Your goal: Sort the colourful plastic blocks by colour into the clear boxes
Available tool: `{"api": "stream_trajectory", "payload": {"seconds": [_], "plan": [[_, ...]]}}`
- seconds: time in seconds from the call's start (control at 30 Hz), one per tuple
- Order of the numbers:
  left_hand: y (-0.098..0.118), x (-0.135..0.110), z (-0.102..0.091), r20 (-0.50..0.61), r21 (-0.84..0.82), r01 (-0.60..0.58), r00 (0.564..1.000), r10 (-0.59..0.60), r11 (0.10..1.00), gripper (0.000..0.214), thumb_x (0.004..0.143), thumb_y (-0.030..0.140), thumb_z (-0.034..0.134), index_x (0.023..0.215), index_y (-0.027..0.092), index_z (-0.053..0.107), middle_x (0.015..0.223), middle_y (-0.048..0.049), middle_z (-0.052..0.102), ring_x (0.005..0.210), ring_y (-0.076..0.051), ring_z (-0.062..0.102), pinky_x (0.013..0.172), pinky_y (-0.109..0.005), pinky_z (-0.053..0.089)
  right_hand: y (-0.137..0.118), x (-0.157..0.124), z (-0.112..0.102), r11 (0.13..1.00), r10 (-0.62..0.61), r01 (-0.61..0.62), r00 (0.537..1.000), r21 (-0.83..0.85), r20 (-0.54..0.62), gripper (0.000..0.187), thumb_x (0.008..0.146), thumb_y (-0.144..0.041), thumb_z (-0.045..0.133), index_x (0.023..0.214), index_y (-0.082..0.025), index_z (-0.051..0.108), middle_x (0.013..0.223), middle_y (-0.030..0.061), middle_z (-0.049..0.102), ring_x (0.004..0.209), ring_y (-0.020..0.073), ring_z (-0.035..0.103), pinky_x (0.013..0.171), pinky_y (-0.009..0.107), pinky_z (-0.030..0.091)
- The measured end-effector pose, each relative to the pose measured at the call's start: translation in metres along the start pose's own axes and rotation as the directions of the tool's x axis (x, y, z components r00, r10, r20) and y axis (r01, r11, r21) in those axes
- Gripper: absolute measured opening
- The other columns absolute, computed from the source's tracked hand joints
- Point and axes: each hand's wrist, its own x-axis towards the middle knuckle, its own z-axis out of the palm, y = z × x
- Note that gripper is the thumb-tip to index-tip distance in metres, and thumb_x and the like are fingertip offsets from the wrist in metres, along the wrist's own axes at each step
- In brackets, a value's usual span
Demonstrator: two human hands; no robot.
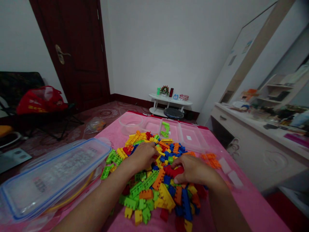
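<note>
A heap of plastic building blocks (151, 180) in green, yellow, orange, blue and red lies spread on the pink table cover. My left hand (144, 155) is over the far middle of the heap, its fingers curled down among the blocks; a bit of red shows by the fingertips, but what they grip is mostly hidden. On the right side of the heap, my right hand (191, 167) has thumb and fingers closed around a red building block (174, 171). Green blocks joined in a bent shape (165, 129) lie in a clear container behind the heap.
A round clear tub (131, 125) and clear rectangular containers (193, 137) line the table's far side. Clear lids with blue rims (58, 174) are stacked at the left. Orange blocks (210, 160) lie right of the heap. A dresser (238, 129) stands beyond the table's right edge.
</note>
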Motion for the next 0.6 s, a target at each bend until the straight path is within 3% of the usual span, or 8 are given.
{"api": "stream_trajectory", "payload": {"seconds": [0.13, 0.23, 0.4, 0.5, 0.6], "plan": [[-0.003, 0.002, 0.002, -0.012, -0.061, 0.02, 1.0, -0.021, 0.998, 0.02, 0.076, 0.018, 0.053, 0.079, 0.021, 0.072, 0.083, -0.0066, 0.065, 0.08, -0.021, 0.061, 0.066, -0.029, 0.04, -0.01, 0.001, 0.005, 0.995, -0.03, 0.025, 0.998, -0.098, -0.05, 0.049, 0.052, -0.039, 0.076, 0.098, -0.024, 0.072, 0.101, 0.0059, 0.069, 0.094, 0.027, 0.061, 0.077, 0.032, 0.043], [-0.007, 0.003, 0.002, -0.053, -0.167, 0.085, 0.994, -0.095, 0.982, 0.026, 0.076, 0.013, 0.049, 0.082, 0.022, 0.072, 0.083, -0.0057, 0.068, 0.083, -0.02, 0.062, 0.071, -0.028, 0.042, -0.012, 0.003, 0.008, 0.989, -0.029, 0.018, 0.997, -0.146, -0.071, 0.036, 0.055, -0.028, 0.071, 0.091, -0.026, 0.072, 0.089, 0.0034, 0.071, 0.084, 0.0239, 0.063, 0.067, 0.028, 0.04], [-0.01, 0.004, -0.006, -0.177, -0.48, 0.184, 0.937, -0.3, 0.858, 0.032, 0.077, 0.013, 0.043, 0.092, 0.019, 0.071, 0.089, -0.004, 0.07, 0.084, -0.018, 0.062, 0.074, -0.027, 0.043, -0.007, 0.005, 0.002, 0.996, -0.016, 0.0, 0.985, -0.091, -0.172, 0.021, 0.059, -0.021, 0.064, 0.078, -0.026, 0.071, 0.073, -0.0001, 0.068, 0.07, 0.018, 0.061, 0.058, 0.024, 0.033], [-0.004, 0.006, -0.008, -0.026, -0.741, 0.229, 0.93, -0.367, 0.631, 0.032, 0.078, 0.017, 0.041, 0.093, 0.016, 0.069, 0.069, -0.0017, 0.065, 0.061, -0.014, 0.058, 0.059, -0.024, 0.044, -0.005, 0.007, -0.005, 0.998, -0.006, 0.025, 0.937, 0.051, -0.349, 0.017, 0.069, -0.033, 0.061, 0.08, -0.022, 0.068, 0.076, 0.0009, 0.068, 0.071, 0.0175, 0.059, 0.058, 0.024, 0.034], [0.007, 0.007, -0.006, 0.2, -0.921, 0.302, 0.909, -0.366, 0.245, 0.031, 0.082, 0.026, 0.042, 0.101, 0.017, 0.065, 0.06, 0.0007, 0.059, 0.046, -0.011, 0.051, 0.045, -0.021, 0.039, -0.01, 0.011, -0.006, 0.985, 0.005, 0.074, 0.892, 0.156, -0.453, 0.025, 0.078, -0.04, 0.054, 0.078, -0.019, 0.066, 0.074, 0.0024, 0.067, 0.069, 0.0174, 0.058, 0.059, 0.024, 0.036]]}}
